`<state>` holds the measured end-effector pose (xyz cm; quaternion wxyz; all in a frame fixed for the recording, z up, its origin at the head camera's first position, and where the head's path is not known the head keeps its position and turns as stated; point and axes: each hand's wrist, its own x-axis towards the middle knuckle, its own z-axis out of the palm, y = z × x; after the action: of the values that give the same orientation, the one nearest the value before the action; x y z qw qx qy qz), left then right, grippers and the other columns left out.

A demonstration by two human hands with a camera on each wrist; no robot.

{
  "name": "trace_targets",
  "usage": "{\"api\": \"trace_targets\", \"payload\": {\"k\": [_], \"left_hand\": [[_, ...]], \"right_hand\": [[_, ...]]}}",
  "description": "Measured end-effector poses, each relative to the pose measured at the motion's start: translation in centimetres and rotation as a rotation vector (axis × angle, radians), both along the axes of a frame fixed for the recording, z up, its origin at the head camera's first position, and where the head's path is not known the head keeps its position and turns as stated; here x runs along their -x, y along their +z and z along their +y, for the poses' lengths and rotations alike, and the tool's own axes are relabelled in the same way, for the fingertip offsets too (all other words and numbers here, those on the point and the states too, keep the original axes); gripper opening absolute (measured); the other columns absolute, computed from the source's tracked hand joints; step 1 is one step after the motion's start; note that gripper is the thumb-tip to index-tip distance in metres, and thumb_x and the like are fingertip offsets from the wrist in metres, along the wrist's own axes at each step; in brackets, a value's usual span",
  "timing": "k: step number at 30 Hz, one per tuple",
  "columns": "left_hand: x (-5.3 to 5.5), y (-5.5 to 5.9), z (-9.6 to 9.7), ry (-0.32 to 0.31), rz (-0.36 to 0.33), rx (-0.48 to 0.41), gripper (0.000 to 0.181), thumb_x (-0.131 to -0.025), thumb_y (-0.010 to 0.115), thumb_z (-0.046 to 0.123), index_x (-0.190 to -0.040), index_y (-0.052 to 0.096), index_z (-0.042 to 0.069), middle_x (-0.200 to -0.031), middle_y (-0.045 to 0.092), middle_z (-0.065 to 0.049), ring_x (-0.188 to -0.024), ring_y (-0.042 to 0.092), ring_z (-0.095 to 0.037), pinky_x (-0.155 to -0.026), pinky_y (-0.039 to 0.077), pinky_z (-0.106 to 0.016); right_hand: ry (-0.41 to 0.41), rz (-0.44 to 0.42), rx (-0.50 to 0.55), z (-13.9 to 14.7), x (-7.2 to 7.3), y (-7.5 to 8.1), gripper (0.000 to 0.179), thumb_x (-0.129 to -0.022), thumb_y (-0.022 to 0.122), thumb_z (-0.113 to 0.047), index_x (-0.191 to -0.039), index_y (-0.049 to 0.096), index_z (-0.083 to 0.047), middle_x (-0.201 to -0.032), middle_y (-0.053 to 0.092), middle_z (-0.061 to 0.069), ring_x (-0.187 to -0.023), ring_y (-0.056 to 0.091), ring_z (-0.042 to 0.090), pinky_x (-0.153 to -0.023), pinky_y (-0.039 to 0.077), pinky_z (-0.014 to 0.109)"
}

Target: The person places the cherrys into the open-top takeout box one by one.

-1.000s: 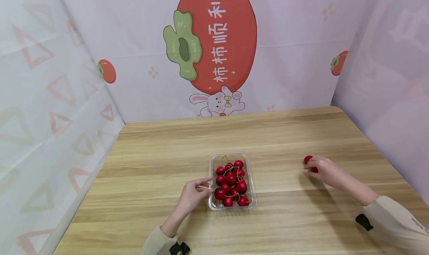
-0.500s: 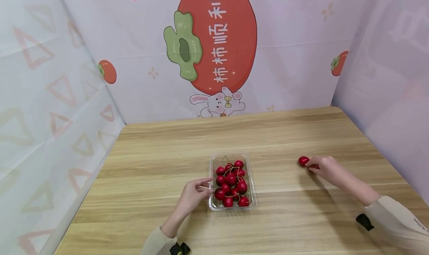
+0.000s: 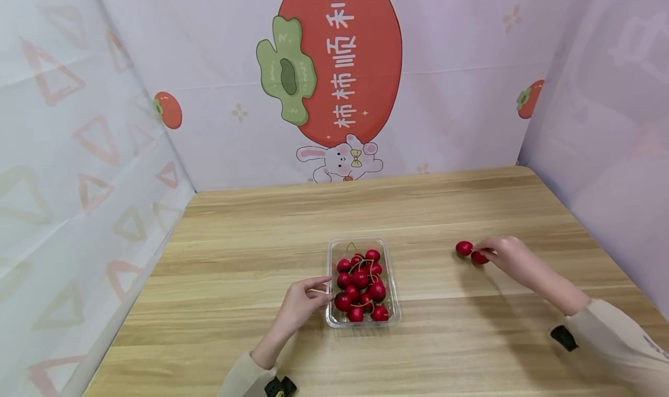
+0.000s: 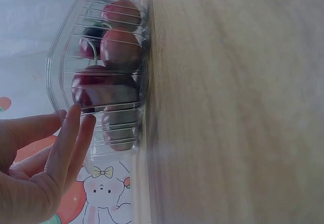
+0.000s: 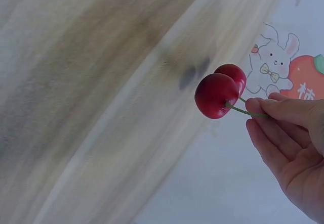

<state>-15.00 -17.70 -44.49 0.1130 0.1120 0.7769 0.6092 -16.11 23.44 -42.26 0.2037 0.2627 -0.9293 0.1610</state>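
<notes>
A clear plastic box [image 3: 364,325] of red cherries [image 3: 360,279] with green stems stands on the wooden table. At its left side, my left hand [image 3: 303,304] touches the box with loosely extended fingertips. In the left wrist view, fingers [image 4: 66,143] lie against the ribbed wall [image 4: 83,92] and rim, all from outside. Off to the right, my right hand [image 3: 509,257] pinches the green stems [image 5: 245,112] of two cherries [image 5: 217,95] between thumb and fingers. The pair hangs just above the tabletop, its shadow apart from it in the right wrist view.
The wooden table [image 3: 251,228] is bounded by a printed cloth [image 3: 449,112] at the back and cloth walls at both sides. A rabbit and a large persimmon are printed on the back cloth.
My right hand and the two cherries have shifted slightly left, and the pair shows more clearly beyond the fingertips. My left hand and the box have stayed put.
</notes>
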Motion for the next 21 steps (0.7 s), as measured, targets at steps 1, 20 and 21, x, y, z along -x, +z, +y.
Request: {"api": "trace_targets", "payload": {"k": [1, 20, 21], "left_hand": [[0.0, -0.1, 0.0, 0.002, 0.003, 0.002, 0.038, -0.076, 0.059, -0.009, -0.113, 0.053, -0.013, -0.089, 0.059, -0.020, -0.078, 0.063, -0.028, -0.065, 0.058, -0.030], [0.2, -0.5, 0.1, 0.016, 0.003, 0.003, 0.038, -0.076, 0.061, -0.007, -0.113, 0.054, -0.011, -0.087, 0.059, -0.016, -0.075, 0.063, -0.021, -0.064, 0.058, -0.032], [0.2, -0.4, 0.1, 0.017, 0.004, 0.004, 0.038, -0.076, 0.061, -0.007, -0.113, 0.054, -0.011, -0.087, 0.059, -0.016, -0.075, 0.063, -0.021, -0.064, 0.058, -0.032]], "right_hand": [[0.011, 0.012, 0.006, -0.1, 0.1, 0.1, 0.018, -0.060, 0.068, 0.015, -0.073, 0.066, 0.003, -0.068, 0.065, 0.009, -0.059, 0.061, 0.022, -0.047, 0.053, 0.027], [0.144, 0.106, 0.085, -4.3, 0.6, 2.7, 0.025, -0.058, 0.071, 0.014, -0.079, 0.067, 0.001, -0.074, 0.066, 0.007, -0.064, 0.063, 0.020, -0.053, 0.055, 0.027], [0.150, 0.114, 0.089, -4.5, 0.7, 2.7, 0.025, -0.058, 0.071, 0.014, -0.079, 0.067, 0.001, -0.074, 0.066, 0.007, -0.064, 0.063, 0.020, -0.053, 0.055, 0.027]]}}
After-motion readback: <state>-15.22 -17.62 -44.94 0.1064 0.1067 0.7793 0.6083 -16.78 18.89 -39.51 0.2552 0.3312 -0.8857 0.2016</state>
